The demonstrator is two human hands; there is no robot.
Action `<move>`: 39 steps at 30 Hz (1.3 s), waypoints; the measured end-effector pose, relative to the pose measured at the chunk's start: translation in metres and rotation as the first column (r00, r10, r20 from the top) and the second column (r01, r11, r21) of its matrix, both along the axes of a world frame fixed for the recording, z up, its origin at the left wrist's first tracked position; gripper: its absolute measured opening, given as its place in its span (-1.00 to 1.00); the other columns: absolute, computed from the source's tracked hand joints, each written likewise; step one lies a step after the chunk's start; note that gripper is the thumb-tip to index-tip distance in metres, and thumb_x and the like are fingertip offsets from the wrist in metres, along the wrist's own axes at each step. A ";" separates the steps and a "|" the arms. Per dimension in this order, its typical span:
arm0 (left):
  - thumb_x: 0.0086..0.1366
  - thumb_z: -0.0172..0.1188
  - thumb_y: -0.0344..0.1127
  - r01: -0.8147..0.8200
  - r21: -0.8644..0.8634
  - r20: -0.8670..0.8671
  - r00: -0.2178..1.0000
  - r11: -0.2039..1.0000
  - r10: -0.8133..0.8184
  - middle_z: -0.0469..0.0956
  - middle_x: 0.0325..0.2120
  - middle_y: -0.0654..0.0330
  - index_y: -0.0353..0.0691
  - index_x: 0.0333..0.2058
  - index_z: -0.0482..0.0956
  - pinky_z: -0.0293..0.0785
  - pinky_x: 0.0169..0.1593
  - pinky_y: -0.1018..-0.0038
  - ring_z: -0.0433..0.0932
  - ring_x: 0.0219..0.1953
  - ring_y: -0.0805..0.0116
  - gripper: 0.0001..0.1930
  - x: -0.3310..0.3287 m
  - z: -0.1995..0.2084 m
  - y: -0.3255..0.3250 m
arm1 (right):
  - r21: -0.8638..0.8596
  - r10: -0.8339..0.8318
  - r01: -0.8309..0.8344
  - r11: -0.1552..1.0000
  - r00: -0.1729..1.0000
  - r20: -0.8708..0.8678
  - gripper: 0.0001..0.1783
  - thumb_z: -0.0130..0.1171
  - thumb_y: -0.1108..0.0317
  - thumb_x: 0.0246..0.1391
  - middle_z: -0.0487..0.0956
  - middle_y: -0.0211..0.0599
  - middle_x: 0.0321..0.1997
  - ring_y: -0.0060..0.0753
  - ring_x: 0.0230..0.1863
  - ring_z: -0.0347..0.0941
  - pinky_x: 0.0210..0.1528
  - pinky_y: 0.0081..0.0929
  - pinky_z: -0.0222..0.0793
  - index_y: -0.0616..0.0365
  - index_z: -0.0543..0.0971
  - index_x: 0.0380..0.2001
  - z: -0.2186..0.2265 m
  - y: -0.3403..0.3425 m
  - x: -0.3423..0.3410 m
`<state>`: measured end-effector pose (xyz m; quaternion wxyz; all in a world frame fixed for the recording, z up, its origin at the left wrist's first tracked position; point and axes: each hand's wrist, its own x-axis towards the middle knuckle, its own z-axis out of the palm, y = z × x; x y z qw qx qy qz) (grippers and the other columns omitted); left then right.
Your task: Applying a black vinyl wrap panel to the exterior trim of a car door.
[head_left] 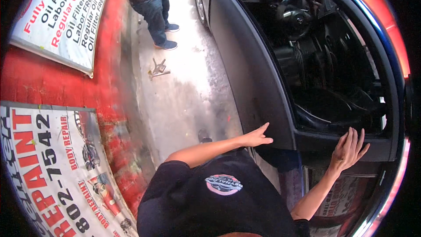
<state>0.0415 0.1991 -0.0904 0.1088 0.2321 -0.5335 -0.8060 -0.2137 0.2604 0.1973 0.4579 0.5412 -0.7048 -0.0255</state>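
Observation:
A dark car stands along my right side, with a matte dark grey panel (250,57) curving down its near flank. Beside the panel's near corner is my left hand (256,136), fingers stretched out, nothing in it. Whether it touches the panel I cannot tell. My right hand (348,151) lies with spread fingers at the black strip (307,139) along the near edge of the large window area. Through that area show a steering wheel (297,16) and a black seat (302,77). No tool or loose part is in either hand.
Another person (151,6) in dark clothes stands on the concrete floor (188,87) ahead to the left. A metal stand-like object (159,68) lies on that floor. Along the left runs a red wall (44,77) with printed banners (57,22). A car wheel (199,5) shows farther ahead.

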 end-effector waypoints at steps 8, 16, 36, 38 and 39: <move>0.38 0.20 0.11 0.109 0.283 -0.008 0.994 0.953 -0.111 -0.55 0.48 -0.24 -0.56 0.39 -0.53 0.11 0.46 0.07 -0.29 0.53 -0.06 0.17 -0.012 0.028 -0.025 | -0.040 -0.004 0.004 0.999 1.000 -0.004 -0.79 0.29 0.27 0.21 0.68 -0.64 0.08 -0.48 0.32 0.45 0.58 -0.12 -0.08 -0.19 0.72 -0.09 -0.004 -0.005 -0.002; 0.37 0.22 0.04 0.138 0.266 0.056 0.986 0.954 -0.158 -0.32 0.47 -0.32 -0.63 0.38 -0.44 0.21 0.40 0.18 -0.01 0.49 -0.03 0.13 -0.012 0.024 -0.033 | -0.227 0.542 -0.514 0.827 0.623 0.564 -0.69 0.13 0.44 0.09 0.61 -0.09 0.06 0.18 0.28 0.40 0.44 0.25 -0.04 0.20 0.63 -0.08 -0.053 -0.047 0.058; 0.42 0.15 -0.14 0.480 0.233 0.130 0.847 0.846 -0.516 0.62 -0.07 0.18 -0.34 0.11 0.57 0.42 0.13 0.35 0.51 -0.02 0.31 -0.57 0.007 -0.021 -0.142 | 0.281 -0.005 -0.250 0.927 0.739 0.674 -0.33 0.23 0.15 0.18 0.28 0.02 0.43 0.09 0.39 0.26 0.34 0.02 0.23 -0.03 0.36 0.34 -0.201 -0.178 0.135; 0.45 0.10 -0.07 0.433 0.016 0.198 0.882 0.901 -0.427 0.63 0.03 0.04 -0.34 0.13 0.57 0.44 0.18 0.30 0.54 0.10 0.23 -0.53 0.021 -0.040 -0.179 | 0.250 0.001 -0.214 0.944 0.761 0.649 -0.30 0.24 0.14 0.18 0.31 0.05 0.40 0.10 0.35 0.31 0.33 -0.02 0.26 -0.01 0.34 0.36 -0.203 -0.180 0.135; 0.45 0.10 -0.05 0.355 -0.104 0.164 0.928 0.929 -0.336 0.63 0.03 -0.02 -0.35 0.11 0.58 0.43 0.22 0.29 0.55 0.14 0.17 -0.51 0.035 -0.053 -0.202 | 0.261 -0.033 -0.174 0.950 0.772 0.635 -0.26 0.25 0.10 0.18 0.31 0.07 0.40 0.11 0.33 0.32 0.32 -0.04 0.27 0.01 0.30 0.38 -0.203 -0.182 0.136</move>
